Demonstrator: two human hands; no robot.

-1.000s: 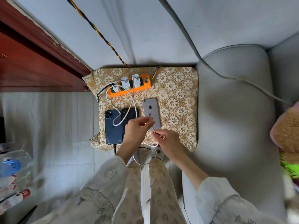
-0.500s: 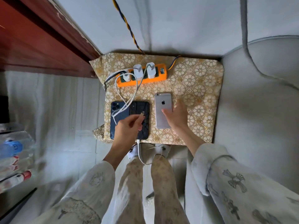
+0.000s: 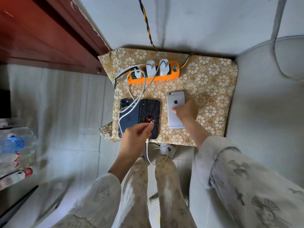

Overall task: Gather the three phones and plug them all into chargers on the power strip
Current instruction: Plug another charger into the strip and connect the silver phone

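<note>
Three phones lie face down on a gold flower-patterned cloth (image 3: 212, 83): a blue phone (image 3: 129, 116) at the left, a black phone with a red spider (image 3: 150, 114) beside it, and a silver phone (image 3: 175, 102) to the right. An orange power strip (image 3: 154, 77) behind them carries white chargers (image 3: 163, 67) with white cables (image 3: 139, 92) looping over the blue phone. My left hand (image 3: 136, 135) pinches a white cable plug over the black phone's near end. My right hand (image 3: 185, 110) presses on the silver phone's right side.
A red-brown wooden cabinet (image 3: 49, 35) stands at the left. Plastic bottles (image 3: 14, 145) sit at the far left on the floor. A grey sofa (image 3: 266, 112) borders the cloth at the right. A twisted blue-yellow cord (image 3: 147, 23) runs up the wall.
My right hand let go of the cable and moved onto the silver phone. My left hand shifted left over the black phone with the plug.
</note>
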